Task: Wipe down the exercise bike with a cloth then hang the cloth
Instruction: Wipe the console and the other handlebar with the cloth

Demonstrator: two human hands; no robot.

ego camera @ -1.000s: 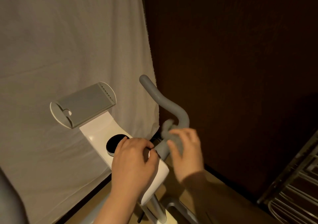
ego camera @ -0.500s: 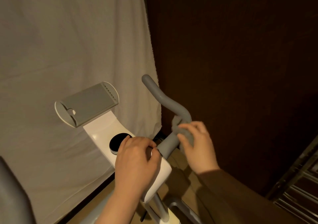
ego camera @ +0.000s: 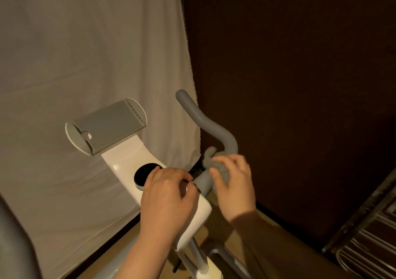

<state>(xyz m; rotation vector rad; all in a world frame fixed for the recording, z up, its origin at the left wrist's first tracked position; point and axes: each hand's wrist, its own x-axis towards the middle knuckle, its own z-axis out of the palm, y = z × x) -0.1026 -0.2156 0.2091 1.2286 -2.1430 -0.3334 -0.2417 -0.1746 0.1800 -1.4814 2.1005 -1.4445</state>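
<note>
The exercise bike's white console (ego camera: 128,161) rises toward a grey tablet holder (ego camera: 106,125), with a black round dial (ego camera: 145,174) on it. A grey right handlebar (ego camera: 205,122) curves up and away. My right hand (ego camera: 233,184) grips a bunched grey cloth (ego camera: 212,161) wrapped round the handlebar just below its bend. My left hand (ego camera: 169,197) rests on the console's near end, fingers curled over its edge beside the handlebar's base.
A pale sheet (ego camera: 85,53) hangs behind the bike on the left. A dark wall (ego camera: 300,86) fills the right. A metal wire rack (ego camera: 368,246) stands at the lower right. The left handlebar's grey end (ego camera: 12,242) shows at the lower left.
My right hand has slid the cloth up the handlebar from near its base toward the bend. My left hand has stayed on the console.
</note>
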